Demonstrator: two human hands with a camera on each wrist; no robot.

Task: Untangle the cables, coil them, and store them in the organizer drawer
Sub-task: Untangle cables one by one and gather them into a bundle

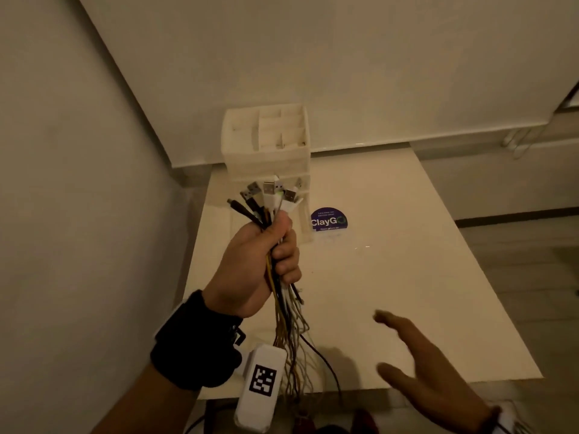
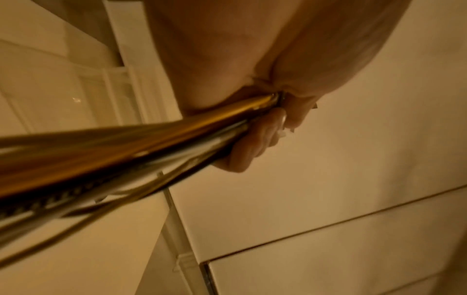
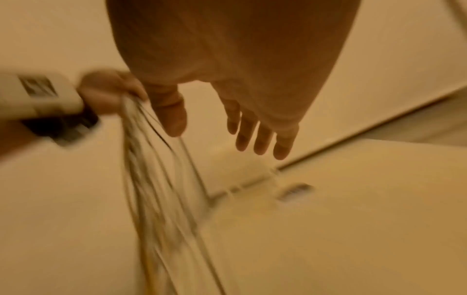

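My left hand (image 1: 266,261) grips a thick bundle of cables (image 1: 289,327) upright above the table's left side. USB plugs (image 1: 269,192) fan out above the fist, and the loose strands hang down past the table's front edge. The left wrist view shows the fingers (image 2: 252,143) curled round the cables (image 2: 126,153). My right hand (image 1: 416,368) hovers open and empty over the table's front right, fingers straight, apart from the bundle. In the right wrist view its fingers (image 3: 262,139) spread beside the hanging cables (image 3: 156,189). The white organizer (image 1: 266,145) stands at the table's back left, its drawer (image 1: 304,211) pulled out.
A blue ClayGo sticker (image 1: 328,220) lies on the cream table (image 1: 407,261) right of the organizer. Walls close in on the left and behind. Floor lies to the right of the table, with a white frame (image 1: 520,142) far right.
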